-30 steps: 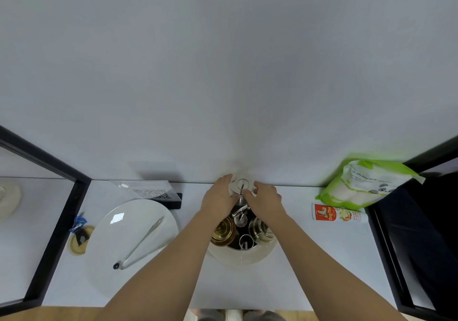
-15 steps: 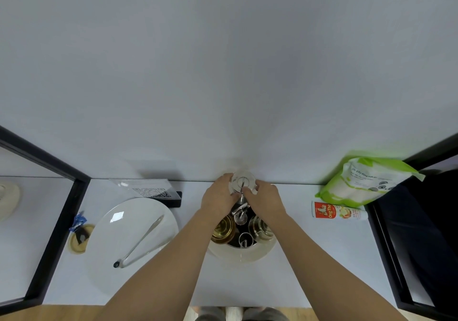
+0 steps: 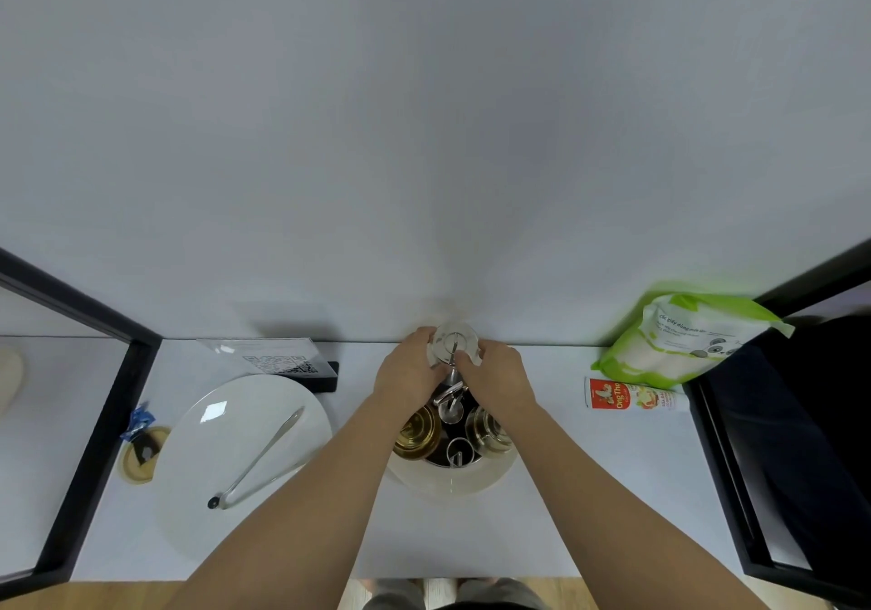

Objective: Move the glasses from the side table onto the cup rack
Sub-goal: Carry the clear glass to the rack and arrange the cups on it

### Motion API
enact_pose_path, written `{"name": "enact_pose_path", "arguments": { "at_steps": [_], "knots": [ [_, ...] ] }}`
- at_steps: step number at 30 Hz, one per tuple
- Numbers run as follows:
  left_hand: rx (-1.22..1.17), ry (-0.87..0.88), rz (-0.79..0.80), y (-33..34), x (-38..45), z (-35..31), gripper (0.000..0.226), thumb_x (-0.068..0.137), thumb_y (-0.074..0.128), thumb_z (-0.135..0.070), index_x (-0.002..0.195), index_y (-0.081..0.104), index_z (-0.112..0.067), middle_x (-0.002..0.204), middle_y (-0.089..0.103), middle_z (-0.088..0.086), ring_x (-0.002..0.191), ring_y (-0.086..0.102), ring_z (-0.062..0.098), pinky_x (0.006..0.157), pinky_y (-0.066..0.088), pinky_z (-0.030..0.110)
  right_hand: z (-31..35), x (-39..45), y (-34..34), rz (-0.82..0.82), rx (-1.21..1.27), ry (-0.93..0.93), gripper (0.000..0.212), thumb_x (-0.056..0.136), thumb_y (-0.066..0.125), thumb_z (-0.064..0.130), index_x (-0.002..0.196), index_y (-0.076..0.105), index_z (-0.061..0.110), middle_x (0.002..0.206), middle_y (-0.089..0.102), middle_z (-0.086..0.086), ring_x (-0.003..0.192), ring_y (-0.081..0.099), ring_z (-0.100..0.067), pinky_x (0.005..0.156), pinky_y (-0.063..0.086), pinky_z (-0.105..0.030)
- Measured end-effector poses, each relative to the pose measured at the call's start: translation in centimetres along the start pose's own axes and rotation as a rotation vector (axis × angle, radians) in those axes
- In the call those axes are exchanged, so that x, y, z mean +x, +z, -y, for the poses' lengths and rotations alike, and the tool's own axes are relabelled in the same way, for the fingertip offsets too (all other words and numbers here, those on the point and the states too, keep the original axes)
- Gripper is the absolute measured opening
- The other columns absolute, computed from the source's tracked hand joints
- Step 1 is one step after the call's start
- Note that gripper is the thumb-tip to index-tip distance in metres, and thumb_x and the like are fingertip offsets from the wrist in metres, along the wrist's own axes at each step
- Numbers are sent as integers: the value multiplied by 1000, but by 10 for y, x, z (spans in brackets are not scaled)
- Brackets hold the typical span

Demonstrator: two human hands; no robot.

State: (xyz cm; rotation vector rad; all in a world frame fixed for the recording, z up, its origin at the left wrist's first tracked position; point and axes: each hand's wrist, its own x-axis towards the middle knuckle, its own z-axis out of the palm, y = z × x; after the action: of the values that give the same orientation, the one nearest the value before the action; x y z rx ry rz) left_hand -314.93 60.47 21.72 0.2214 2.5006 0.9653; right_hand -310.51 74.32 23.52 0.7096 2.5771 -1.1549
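In the head view we see both hands reaching forward over a white tabletop (image 3: 556, 506) to the far edge by the wall. The left hand (image 3: 409, 374) and the right hand (image 3: 500, 376) meet around one clear glass (image 3: 453, 344), which is turned upside down so that its round base faces us. The fingers (image 3: 421, 337) of the left hand curl over the glass on its left side, and the fingers of the right hand press on its right side, so both hands grip the glass between them. The glass sits at the top of the cup rack (image 3: 451, 404), over one of the rack's metal prongs at the far side; we cannot tell whether it rests fully on the prong.

Lower on the rack, nearer to us, an amber glass (image 3: 417, 430) hangs on the left and a clear glass on the right (image 3: 488, 426), with a bare metal ring between them. The rack stands on a round white base plate (image 3: 452, 482).

To the left lies a large white plate (image 3: 245, 458) with metal tongs (image 3: 257, 461) across it, and behind it a clear stand with a QR code (image 3: 278, 362). To the right lie a red tube (image 3: 627, 395) and a green and white bag (image 3: 683, 341) leaning by the wall.
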Motion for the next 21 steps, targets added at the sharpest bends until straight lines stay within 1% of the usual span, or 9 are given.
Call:
{"name": "enact_pose_path", "arguments": {
  "at_steps": [4,6,8,9,11,12,14,19,21],
  "knots": [
    [-6,4,22,-2,-1,-2,49,91,70,-23,136,52,-21,133,63,1,119,60,23,91,43,31,1,-2,-1,6,-25,-14,29,95,56,34,93,71,9,89,71,-6,79,67,-20,70,57,-33],
    [-26,-5,39,-3,-2,-2,62,90,72,-25,146,44,-22,138,60,0,122,60,24,95,43,32,0,-2,-2,1,-19,-10,29,94,56,37,95,70,12,93,72,-5,78,66,-18,70,58,-33],
    [-67,-31,56,-5,-3,-1,83,90,75,-26,157,27,-25,146,54,-1,126,58,25,102,43,34,0,-4,-4,1,0,-8,28,95,56,38,100,70,14,99,73,-4,78,65,-14,65,54,-24],
    [-83,-41,59,-6,-3,0,88,90,75,-25,160,21,-26,149,51,0,128,57,24,104,43,35,0,-6,-7,5,12,-10,28,97,55,37,106,70,14,106,73,-5,81,65,-14,65,50,-18],
    [-97,-40,36,-8,-5,3,92,90,75,-26,160,17,-29,153,47,2,132,54,23,110,43,38,1,-10,-12,1,49,-1,38,101,53,34,129,62,9,126,67,-7,106,65,-20,81,47,-17],
    [-97,-32,17,-10,-7,5,91,90,75,-28,160,17,-30,155,45,2,134,53,22,111,43,39,-1,-11,-14,-6,72,9,46,102,53,35,139,55,7,137,62,-9,120,61,-23,93,45,-23],
    [-86,-10,-18,-15,-11,6,85,92,73,-29,159,20,-28,157,43,2,138,49,20,112,42,38,-4,-14,-18,-10,93,1,53,102,52,37,147,47,9,144,57,-10,129,56,-24,100,41,-25],
    [-33,52,-67,-28,-29,8,63,98,65,-30,153,35,-23,155,43,-4,140,45,15,108,38,29,-9,-22,-24,-18,93,-53,46,101,53,38,141,54,16,140,60,-4,122,61,-21,101,45,-29],
    [-18,92,-86,-31,-38,8,51,98,63,-29,145,46,-22,147,50,-4,134,49,15,103,37,23,-7,-27,-25,-12,78,-82,39,101,54,36,135,60,17,135,64,0,115,62,-16,96,46,-24]
  ]
}}
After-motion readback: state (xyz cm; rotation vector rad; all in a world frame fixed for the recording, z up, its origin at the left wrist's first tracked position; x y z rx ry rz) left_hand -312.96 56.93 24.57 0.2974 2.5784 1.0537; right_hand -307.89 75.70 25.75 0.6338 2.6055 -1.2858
